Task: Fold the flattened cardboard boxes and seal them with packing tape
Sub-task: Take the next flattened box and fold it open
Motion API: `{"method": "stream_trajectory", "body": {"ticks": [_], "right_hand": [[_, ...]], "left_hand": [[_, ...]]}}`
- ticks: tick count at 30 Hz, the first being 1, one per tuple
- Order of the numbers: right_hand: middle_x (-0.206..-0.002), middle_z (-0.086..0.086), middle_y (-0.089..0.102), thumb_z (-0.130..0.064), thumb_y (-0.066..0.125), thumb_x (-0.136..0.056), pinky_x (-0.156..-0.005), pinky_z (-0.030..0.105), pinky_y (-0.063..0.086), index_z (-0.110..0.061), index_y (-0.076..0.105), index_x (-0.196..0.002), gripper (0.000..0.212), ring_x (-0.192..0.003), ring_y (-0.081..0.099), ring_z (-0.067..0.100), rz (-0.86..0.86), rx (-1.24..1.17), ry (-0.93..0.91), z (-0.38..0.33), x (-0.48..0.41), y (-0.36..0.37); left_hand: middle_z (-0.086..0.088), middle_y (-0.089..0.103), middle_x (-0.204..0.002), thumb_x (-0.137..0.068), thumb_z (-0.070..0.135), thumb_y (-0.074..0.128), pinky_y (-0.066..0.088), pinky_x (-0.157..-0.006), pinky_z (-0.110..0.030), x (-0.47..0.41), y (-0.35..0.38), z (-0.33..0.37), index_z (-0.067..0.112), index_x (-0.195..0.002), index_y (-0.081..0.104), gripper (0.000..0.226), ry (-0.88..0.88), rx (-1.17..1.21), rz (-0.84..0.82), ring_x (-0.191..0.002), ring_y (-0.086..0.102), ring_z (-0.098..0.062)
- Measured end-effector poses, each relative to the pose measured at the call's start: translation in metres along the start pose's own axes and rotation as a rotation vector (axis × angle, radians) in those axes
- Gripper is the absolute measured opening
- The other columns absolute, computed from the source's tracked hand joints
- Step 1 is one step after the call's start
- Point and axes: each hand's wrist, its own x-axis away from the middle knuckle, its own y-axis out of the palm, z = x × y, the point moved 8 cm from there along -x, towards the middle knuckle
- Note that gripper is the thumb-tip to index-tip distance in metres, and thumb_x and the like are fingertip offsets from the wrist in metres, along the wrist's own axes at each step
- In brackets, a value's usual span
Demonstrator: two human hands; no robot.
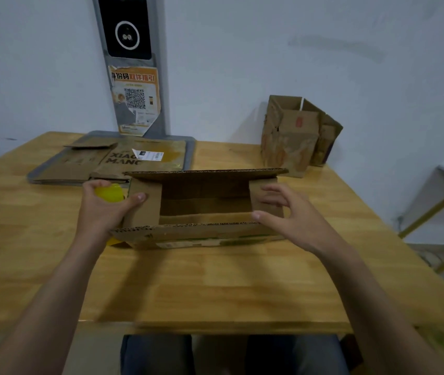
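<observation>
Your left grip [104, 209] is curled round a yellow object [109, 193], too hidden under your fingers to name, while its thumb reaches out and lies on the left end flap [145, 209] of the cardboard box [201, 239]. Your right grip [291, 217] is spread and loose, holding nothing. Its fingers are over the right end flap [265, 204] and its thumb tip is at the edge of the near long flap [188, 230]; whether the fingers touch the cardboard you cannot tell. The box sits directly between your two grips, with both end flaps turned inward, the middle still uncovered, and the far long flap [207, 173] standing just beyond your fingertips. It rests on the wooden tabletop [215, 280]. Beyond your left grip, flattened cardboard [93, 161] bearing a white label [149, 154] lies on a grey tray [189, 155]. Well beyond your right grip, near the wall, a cluster of folded boxes [293, 139] stands upright with their tops open. On the wall past the tray hangs a torn orange poster [135, 98] with a QR code, and above it a dark panel [127, 28] with a white ring.
</observation>
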Motion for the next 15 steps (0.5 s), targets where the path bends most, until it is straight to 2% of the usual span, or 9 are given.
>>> {"method": "stream_trajectory", "body": {"ticks": [1, 3, 5, 7, 9, 11, 14, 15], "right_hand": [[-0.120, -0.036, 0.064, -0.078, 0.069, -0.073, -0.109, 0.036, 0.040, -0.050, 0.047, -0.135, 0.071, -0.134, 0.043, -0.002, 0.006, -0.034, 0.021, 0.006, 0.000, 0.000], [-0.120, -0.033, 0.067, -0.083, 0.068, -0.068, -0.113, 0.045, 0.039, -0.047, 0.045, -0.134, 0.079, -0.137, 0.043, 0.003, 0.021, -0.119, 0.041, 0.015, 0.000, 0.000], [-0.122, -0.029, 0.068, -0.080, 0.072, -0.067, -0.110, 0.048, 0.042, -0.044, 0.045, -0.134, 0.080, -0.135, 0.049, 0.011, 0.036, -0.191, 0.028, 0.019, -0.001, 0.000], [-0.123, -0.022, 0.070, -0.071, 0.077, -0.070, -0.103, 0.049, 0.047, -0.040, 0.052, -0.123, 0.066, -0.127, 0.057, 0.016, 0.068, -0.265, 0.005, 0.025, -0.002, 0.001], [-0.119, -0.018, 0.072, -0.065, 0.078, -0.073, -0.091, 0.042, 0.052, -0.035, 0.065, -0.099, 0.042, -0.114, 0.064, 0.008, 0.121, -0.346, 0.000, 0.030, -0.003, 0.002], [-0.115, -0.020, 0.071, -0.065, 0.078, -0.072, -0.082, 0.030, 0.051, -0.029, 0.069, -0.080, 0.038, -0.109, 0.064, -0.001, 0.201, -0.380, 0.001, 0.035, -0.005, 0.001], [-0.113, -0.020, 0.069, -0.066, 0.076, -0.067, -0.076, 0.021, 0.049, -0.029, 0.069, -0.081, 0.040, -0.107, 0.061, -0.005, 0.355, -0.399, 0.009, 0.041, -0.006, -0.002], [-0.112, -0.020, 0.068, -0.065, 0.079, -0.064, -0.075, 0.019, 0.050, -0.032, 0.069, -0.088, 0.042, -0.106, 0.061, -0.004, 0.394, -0.415, 0.022, 0.043, -0.007, -0.003]], "left_hand": [[0.006, 0.052, -0.103, -0.062, 0.045, 0.095, 0.041, -0.060, -0.029, 0.000, 0.000, 0.001, 0.029, -0.117, 0.046, 0.075, 0.004, 0.000, 0.004, -0.087, 0.053, -0.011], [0.007, 0.052, -0.102, -0.063, 0.045, 0.094, 0.041, -0.060, -0.029, 0.000, 0.001, 0.000, 0.029, -0.117, 0.046, 0.074, 0.004, 0.004, 0.007, -0.085, 0.053, -0.009], [0.011, 0.051, -0.099, -0.062, 0.045, 0.094, 0.041, -0.059, -0.029, 0.000, 0.002, 0.000, 0.030, -0.117, 0.046, 0.074, 0.000, 0.019, 0.002, -0.084, 0.052, -0.004], [0.011, 0.052, -0.099, -0.064, 0.045, 0.093, 0.042, -0.059, -0.029, 0.001, 0.001, -0.001, 0.031, -0.116, 0.046, 0.072, 0.001, 0.045, -0.004, -0.083, 0.054, -0.005], [0.009, 0.055, -0.099, -0.066, 0.043, 0.092, 0.043, -0.059, -0.028, 0.003, 0.001, -0.004, 0.036, -0.113, 0.047, 0.065, -0.007, 0.101, -0.032, -0.082, 0.057, -0.007], [0.006, 0.056, -0.103, -0.073, 0.043, 0.088, 0.047, -0.062, -0.031, 0.004, 0.001, -0.007, 0.044, -0.104, 0.047, 0.052, -0.025, 0.150, -0.071, -0.087, 0.060, -0.013], [0.012, 0.054, -0.108, -0.089, 0.059, 0.066, 0.047, -0.071, -0.037, 0.005, -0.001, -0.008, 0.050, -0.097, 0.049, 0.021, -0.053, 0.170, -0.068, -0.105, 0.057, -0.023], [0.012, 0.056, -0.110, -0.087, 0.070, 0.054, 0.048, -0.077, -0.038, 0.006, -0.003, -0.009, 0.050, -0.096, 0.051, 0.022, -0.080, 0.175, -0.058, -0.111, 0.056, -0.025]]}}
